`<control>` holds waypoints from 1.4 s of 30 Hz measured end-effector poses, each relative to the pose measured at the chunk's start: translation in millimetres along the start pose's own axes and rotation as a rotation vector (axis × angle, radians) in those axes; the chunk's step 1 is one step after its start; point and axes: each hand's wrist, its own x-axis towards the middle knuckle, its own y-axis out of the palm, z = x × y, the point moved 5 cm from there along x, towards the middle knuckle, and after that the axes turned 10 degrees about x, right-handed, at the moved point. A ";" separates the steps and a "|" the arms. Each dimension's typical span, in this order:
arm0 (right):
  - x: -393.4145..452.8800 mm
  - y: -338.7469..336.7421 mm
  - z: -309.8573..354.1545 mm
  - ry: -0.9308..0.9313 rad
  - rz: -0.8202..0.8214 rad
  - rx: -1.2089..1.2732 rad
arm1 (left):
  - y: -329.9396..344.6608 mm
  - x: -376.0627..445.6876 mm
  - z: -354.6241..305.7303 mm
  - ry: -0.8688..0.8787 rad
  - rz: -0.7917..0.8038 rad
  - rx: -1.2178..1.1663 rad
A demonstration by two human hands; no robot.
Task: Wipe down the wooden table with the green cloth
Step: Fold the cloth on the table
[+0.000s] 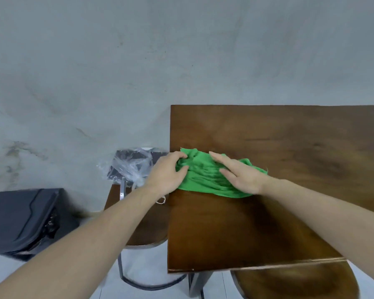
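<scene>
A crumpled green cloth lies on the dark wooden table, close to the table's left edge. My left hand reaches in from the left and pinches the cloth's left end between thumb and fingers. My right hand rests flat on top of the cloth's right half, fingers spread and pointing left. Part of the cloth is hidden beneath both hands.
A wooden stool stands left of the table, with a clear plastic bag and a dark item on it. A black bag sits on the floor at far left. Another wooden seat is under the table's near edge. A grey wall stands behind.
</scene>
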 end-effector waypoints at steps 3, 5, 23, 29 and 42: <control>-26.3 -16.6 -25.1 0.155 -0.108 -0.095 | 2.1 -0.4 -11.6 0.055 -0.001 0.192; -39.4 -28.8 -35.3 0.244 -0.186 -0.196 | 0.6 3.8 -14.5 0.022 -0.009 0.155; 27.7 -100.7 -69.7 0.372 -0.530 0.335 | -32.2 71.8 0.0 -0.137 0.107 -0.226; 14.0 -133.7 -93.1 0.372 -0.665 0.670 | -55.4 84.5 14.8 -0.285 0.192 -0.399; 8.3 -145.7 -1.7 0.069 -0.728 0.624 | -75.0 79.6 -31.7 -0.579 0.214 -0.742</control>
